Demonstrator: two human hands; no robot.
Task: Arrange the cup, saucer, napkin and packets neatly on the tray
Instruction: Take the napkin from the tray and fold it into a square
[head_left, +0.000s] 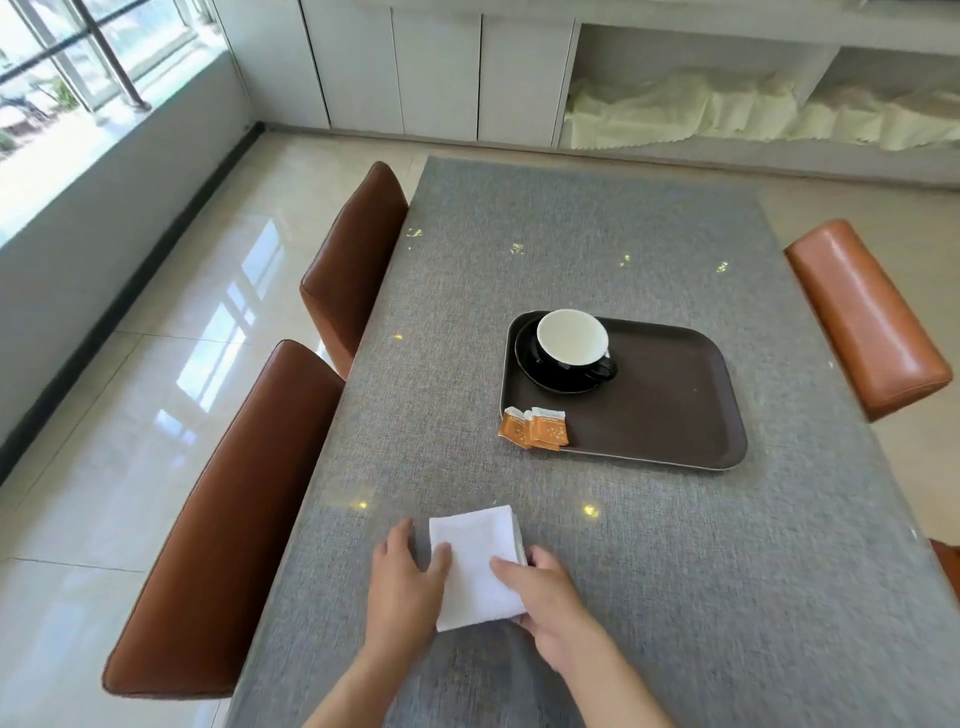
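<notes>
A dark brown tray (670, 405) lies on the grey table. At its far left corner a black saucer (530, 369) carries a black cup (571, 345) with a white inside, handle toward me on the right. Orange-and-white packets (535, 428) overlap the tray's near left corner, partly on the table. A folded white napkin (475, 561) lies on the table near me, apart from the tray. My left hand (402, 587) rests on the napkin's left edge, thumb on top. My right hand (545, 603) grips its right edge, fingers on top.
Two brown leather chairs (234, 519) stand along the table's left side, one orange-brown chair (867, 317) on the right. Grey tablecloth (675, 571) stretches bare to the right of my hands. White cabinets and shelves with cloth line the far wall.
</notes>
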